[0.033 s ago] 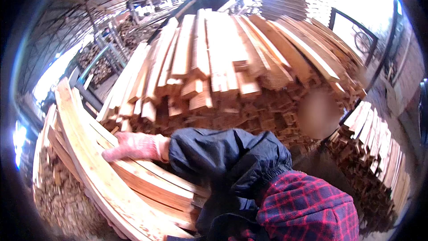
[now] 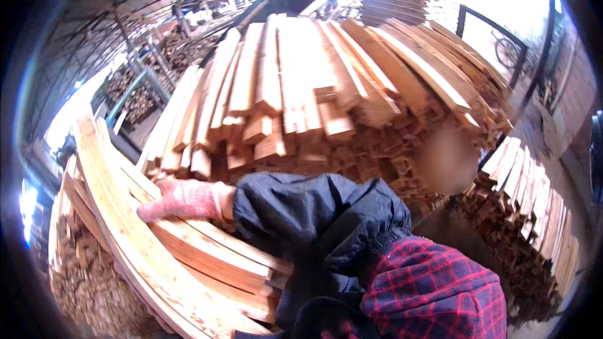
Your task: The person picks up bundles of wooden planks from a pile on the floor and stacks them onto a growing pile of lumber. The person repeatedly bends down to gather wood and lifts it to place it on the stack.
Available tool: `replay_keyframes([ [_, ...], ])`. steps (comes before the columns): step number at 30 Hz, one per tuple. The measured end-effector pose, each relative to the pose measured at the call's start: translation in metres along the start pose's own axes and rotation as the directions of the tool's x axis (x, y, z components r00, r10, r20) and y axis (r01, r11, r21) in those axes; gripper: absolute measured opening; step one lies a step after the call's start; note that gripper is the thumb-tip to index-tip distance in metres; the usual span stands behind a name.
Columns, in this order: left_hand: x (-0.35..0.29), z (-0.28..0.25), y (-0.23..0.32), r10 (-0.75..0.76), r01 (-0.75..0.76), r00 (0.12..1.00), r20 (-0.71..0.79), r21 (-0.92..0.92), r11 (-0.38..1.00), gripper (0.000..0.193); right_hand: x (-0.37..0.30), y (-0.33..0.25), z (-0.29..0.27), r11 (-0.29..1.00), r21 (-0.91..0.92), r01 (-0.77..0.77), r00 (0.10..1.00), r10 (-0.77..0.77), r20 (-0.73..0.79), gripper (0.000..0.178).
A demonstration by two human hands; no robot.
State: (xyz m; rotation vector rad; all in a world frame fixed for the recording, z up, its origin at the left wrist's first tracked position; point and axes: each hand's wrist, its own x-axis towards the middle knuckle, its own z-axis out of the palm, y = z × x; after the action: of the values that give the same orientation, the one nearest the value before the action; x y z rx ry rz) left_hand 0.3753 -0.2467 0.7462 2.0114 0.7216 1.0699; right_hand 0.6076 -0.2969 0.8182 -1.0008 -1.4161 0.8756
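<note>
My right hand [image 2: 185,200], in a pink-and-white knit glove, reaches across to the left. It grips the upper side of a bundle of long, pale wooden boards [image 2: 207,247], with its thumb toward the near side and its other fingers partly hidden. Beside the thumb, a longer board [image 2: 119,204] slants from the upper left down to the lower edge. The dark jacket sleeve [image 2: 301,207] and a red-and-navy plaid part of my clothing [image 2: 433,289] cover the right arm. My left hand does not show.
A large stack of sawn boards [image 2: 301,81] stands just ahead, its cut ends facing me. At the right is a lower stack [image 2: 534,194]; more stacked wood [image 2: 88,276] lies at lower left. Behind stand a dark metal frame [image 2: 493,31] and a bicycle [image 2: 506,52].
The view has shifted slightly, and the big stack appears a little further left. My right hand keeps its place on the boards.
</note>
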Motion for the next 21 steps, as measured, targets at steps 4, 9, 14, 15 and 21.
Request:
replay_keyframes([
  [4, 0.043, 0.120, 0.068, 0.233, -0.217, 0.946, 0.228, -0.093, 0.972, 0.045, -0.059, -0.052, -0.098, 0.983, 0.179, -0.034, 0.993, 0.054, -0.109, 0.062],
  [9, 0.094, 0.252, 0.174, 0.541, -0.518, 0.750, 0.380, -0.171, 0.838, 0.045, -0.153, -0.094, -0.205, 0.999, -0.028, 0.030, 0.936, -0.038, -0.349, 0.062],
  [14, 0.147, 0.375, 0.233, 0.705, -0.698, 0.599, 0.379, -0.184, 0.692, 0.045, -0.250, -0.122, -0.279, 1.000, -0.009, -0.026, 0.825, 0.016, -0.564, 0.060],
  [15, 0.157, 0.393, 0.240, 0.717, -0.722, 0.584, 0.381, -0.160, 0.673, 0.045, -0.256, -0.123, -0.295, 0.996, -0.028, 0.079, 0.830, -0.081, -0.552, 0.055],
  [21, 0.202, 0.433, 0.233, 0.698, -0.788, 0.563, 0.442, 0.033, 0.615, 0.045, -0.257, -0.155, -0.399, 0.978, -0.036, -0.207, 0.661, 0.112, -0.742, 0.052],
])
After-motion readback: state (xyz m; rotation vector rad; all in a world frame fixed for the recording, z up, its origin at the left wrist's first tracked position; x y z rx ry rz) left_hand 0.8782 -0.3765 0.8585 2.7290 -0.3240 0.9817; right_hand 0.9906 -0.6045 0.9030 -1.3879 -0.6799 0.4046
